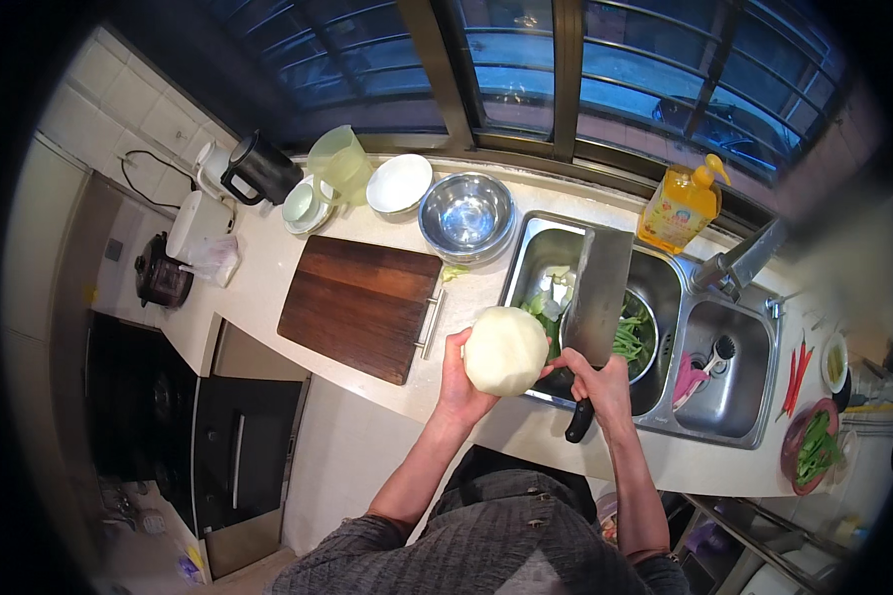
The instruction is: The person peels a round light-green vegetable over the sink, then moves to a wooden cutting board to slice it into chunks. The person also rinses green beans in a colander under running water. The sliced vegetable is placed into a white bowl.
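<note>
My left hand (460, 389) cups a large, round, pale peeled vegetable (506, 351), with the thumb up its left side. Its exact kind I cannot tell. My right hand (607, 392) is closed on the black-handled end of a cleaver (601, 293), whose broad blade points away from me over the sink. One or more fingertips of the right hand reach toward the vegetable's right side. Below the blade, the left sink basin (673, 278) holds green and pale peelings (544, 303) and a metal bowl of long green vegetables (629, 337), partly hidden by the cleaver.
A dark wooden cutting board (359, 305) lies left of the sink. Behind it stand a black kettle (264, 169), a clear pitcher (339, 167), a white bowl (400, 183) and a steel bowl (466, 213). A soap bottle (679, 210), faucet (742, 260) and red chilies (796, 375) are rightward.
</note>
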`<action>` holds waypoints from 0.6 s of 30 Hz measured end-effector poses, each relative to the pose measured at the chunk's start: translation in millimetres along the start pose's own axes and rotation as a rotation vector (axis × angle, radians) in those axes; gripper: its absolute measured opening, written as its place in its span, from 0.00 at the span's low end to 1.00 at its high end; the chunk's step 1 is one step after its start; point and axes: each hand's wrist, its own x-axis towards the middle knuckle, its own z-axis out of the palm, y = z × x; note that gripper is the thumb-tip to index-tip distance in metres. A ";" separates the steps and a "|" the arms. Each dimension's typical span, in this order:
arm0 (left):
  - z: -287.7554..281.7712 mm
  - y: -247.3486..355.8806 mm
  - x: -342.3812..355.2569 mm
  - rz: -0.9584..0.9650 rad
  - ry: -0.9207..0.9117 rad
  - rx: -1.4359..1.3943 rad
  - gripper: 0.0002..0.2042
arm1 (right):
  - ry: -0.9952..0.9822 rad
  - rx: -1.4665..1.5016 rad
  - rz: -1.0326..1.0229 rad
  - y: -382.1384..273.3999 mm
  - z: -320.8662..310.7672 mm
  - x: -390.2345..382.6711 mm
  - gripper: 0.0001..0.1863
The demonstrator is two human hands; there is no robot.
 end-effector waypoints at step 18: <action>12.7 -5.4 -15.1 0.010 0.158 0.649 0.24 | 0.002 0.258 -0.004 -11.2 15.2 -13.6 0.11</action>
